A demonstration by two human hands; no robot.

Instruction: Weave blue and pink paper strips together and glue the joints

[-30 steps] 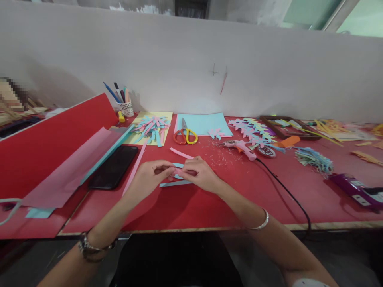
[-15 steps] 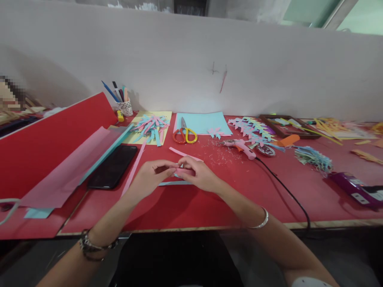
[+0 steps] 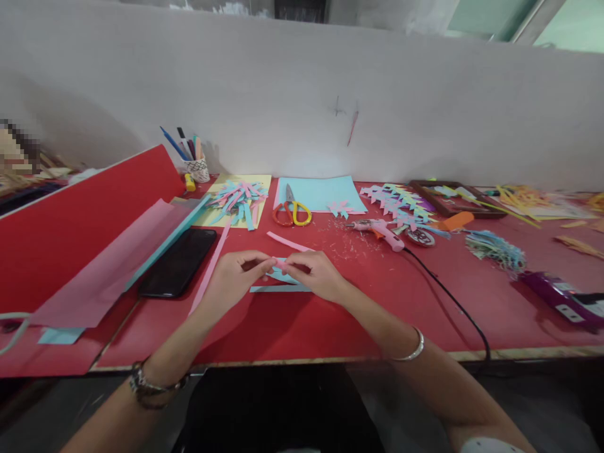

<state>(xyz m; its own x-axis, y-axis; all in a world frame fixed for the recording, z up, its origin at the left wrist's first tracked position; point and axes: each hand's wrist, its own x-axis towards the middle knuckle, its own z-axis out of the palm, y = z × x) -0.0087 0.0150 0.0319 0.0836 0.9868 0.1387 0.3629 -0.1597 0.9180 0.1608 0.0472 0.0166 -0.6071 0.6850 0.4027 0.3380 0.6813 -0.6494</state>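
Observation:
My left hand (image 3: pixel 240 277) and my right hand (image 3: pixel 317 275) meet over the red table, fingertips pinched on a small folded pink paper strip (image 3: pixel 279 263). Light blue paper (image 3: pixel 283 277) shows between and just under the fingers; whether it is joined to the pink strip I cannot tell. A loose blue strip (image 3: pixel 276 289) lies flat below the hands. Just beyond them lies a pink strip (image 3: pixel 287 241), partly covered by my right hand. Another long pink strip (image 3: pixel 211 269) runs beside my left wrist.
Scissors (image 3: pixel 292 212) with red and yellow handles lie ahead, near blue sheets (image 3: pixel 325 194). A pink glue gun (image 3: pixel 380 232) trails a black cord on the right. A phone (image 3: pixel 179 264) lies left, a pile of cut strips (image 3: pixel 240 200) behind. Woven paper chains (image 3: pixel 396 204) lie back right.
Both hands' fingertips have shifted slightly on the pink strip, which now shows as a smaller fold between them. More blue paper is visible beneath. The things on the table have not moved.

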